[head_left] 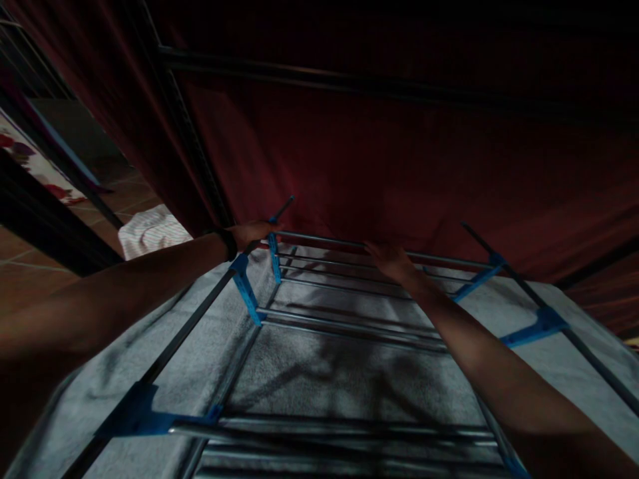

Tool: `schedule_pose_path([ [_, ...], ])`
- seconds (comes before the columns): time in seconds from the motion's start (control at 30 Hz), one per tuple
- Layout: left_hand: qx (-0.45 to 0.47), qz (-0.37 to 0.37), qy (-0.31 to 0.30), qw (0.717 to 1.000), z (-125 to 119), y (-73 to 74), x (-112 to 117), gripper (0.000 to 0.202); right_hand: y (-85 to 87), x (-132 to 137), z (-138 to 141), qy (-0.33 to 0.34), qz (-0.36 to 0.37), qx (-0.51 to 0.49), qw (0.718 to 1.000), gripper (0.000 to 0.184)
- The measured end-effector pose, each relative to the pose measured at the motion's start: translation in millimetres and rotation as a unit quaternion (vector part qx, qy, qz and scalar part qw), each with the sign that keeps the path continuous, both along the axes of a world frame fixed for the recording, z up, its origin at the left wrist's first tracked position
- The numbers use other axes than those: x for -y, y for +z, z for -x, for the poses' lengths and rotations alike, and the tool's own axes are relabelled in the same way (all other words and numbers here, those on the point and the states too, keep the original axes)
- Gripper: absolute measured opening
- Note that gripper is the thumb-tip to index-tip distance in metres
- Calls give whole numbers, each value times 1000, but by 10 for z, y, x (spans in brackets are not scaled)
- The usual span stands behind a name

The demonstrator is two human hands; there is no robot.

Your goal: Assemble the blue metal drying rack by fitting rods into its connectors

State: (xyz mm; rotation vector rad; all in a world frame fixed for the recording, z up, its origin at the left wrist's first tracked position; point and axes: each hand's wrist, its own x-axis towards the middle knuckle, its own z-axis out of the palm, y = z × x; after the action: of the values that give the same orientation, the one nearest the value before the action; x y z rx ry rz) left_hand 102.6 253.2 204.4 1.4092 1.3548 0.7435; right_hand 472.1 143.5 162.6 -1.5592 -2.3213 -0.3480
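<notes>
A rack of metal tubes and blue plastic brackets lies on a pale grey cloth [309, 372]. At its far left corner, the fingers of my left hand [249, 234] are closed around a blue bracket [274, 256], where a dark upright pole sticks out beyond it. My right hand [389, 261] is closed on the farthest metal rod [324, 239], near the middle of its length. That rod runs across to another blue bracket [479, 276] on the right. My right forearm hides the right ends of several crossing rods. A dark band is around my left wrist.
A dark red curtain [374, 173] hangs right behind the rack, with a dark metal bar [299, 72] across it. Another blue bracket [137, 409] and several loose-looking rods are close to me. Striped cloth [154, 233] and tiled floor [30, 266] lie to the left.
</notes>
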Motion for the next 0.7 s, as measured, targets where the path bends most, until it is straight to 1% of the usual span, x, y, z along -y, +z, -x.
schedule_pose_path([
  [0.1,37,18,-8,999,24,-54,-48,41,44,-12,23,-33,34,3,999,41],
  [0.17,48,18,-13,999,39,-62,-46,42,61,-11,30,-33,40,0,999,41],
  [0.27,34,16,-4,999,26,-12,12,43,73,15,28,-14,41,8,999,43],
  [0.4,8,26,17,999,-23,66,83,40,84,62,42,-24,38,5,999,45],
  [0.53,37,33,7,999,-19,38,49,37,67,71,78,-27,36,-1,999,45],
  [0.63,27,41,4,999,-2,3,-7,37,28,63,104,-39,45,-6,998,46],
  [0.7,20,44,-1,999,-2,2,-27,37,20,62,119,-30,43,-9,999,46],
])
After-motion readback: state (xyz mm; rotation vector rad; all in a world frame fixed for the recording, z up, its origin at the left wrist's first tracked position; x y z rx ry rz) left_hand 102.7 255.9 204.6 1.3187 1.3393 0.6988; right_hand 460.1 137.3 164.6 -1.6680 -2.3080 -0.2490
